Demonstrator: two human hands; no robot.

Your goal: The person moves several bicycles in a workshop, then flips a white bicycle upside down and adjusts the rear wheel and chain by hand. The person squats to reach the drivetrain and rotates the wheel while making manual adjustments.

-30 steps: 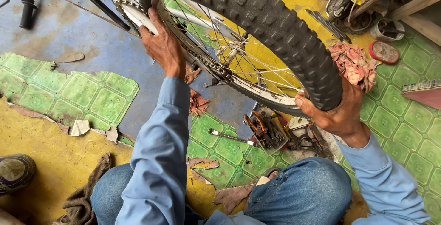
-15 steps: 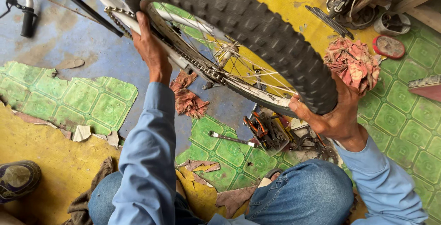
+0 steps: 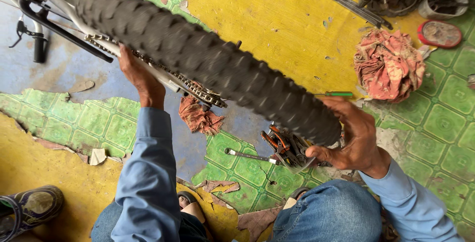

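Observation:
A knobby black bicycle tyre point(image 3: 208, 64) on its wheel slants across the view, seen edge-on from above. My right hand point(image 3: 354, 138) grips the tyre's near end from the right side. My left hand point(image 3: 138, 76) reaches up under the tyre and holds the white bike frame point(image 3: 74, 32) beside the chain point(image 3: 198, 91). Both arms wear light blue sleeves; my knees in blue jeans are at the bottom.
A spanner point(image 3: 247, 155) and a pile of pliers and tools point(image 3: 287, 145) lie on worn green and yellow flooring. Red rags lie below the chain point(image 3: 200, 116) and at the right point(image 3: 388, 66). A screwdriver point(image 3: 336, 94), a red lid point(image 3: 439, 33) and a shoe point(image 3: 29, 207) lie nearby.
The wheel has turned from showing its spokes and rim to edge-on, only tread visible. My right hand has shifted from under the tyre to its side; my left hand stays at the frame.

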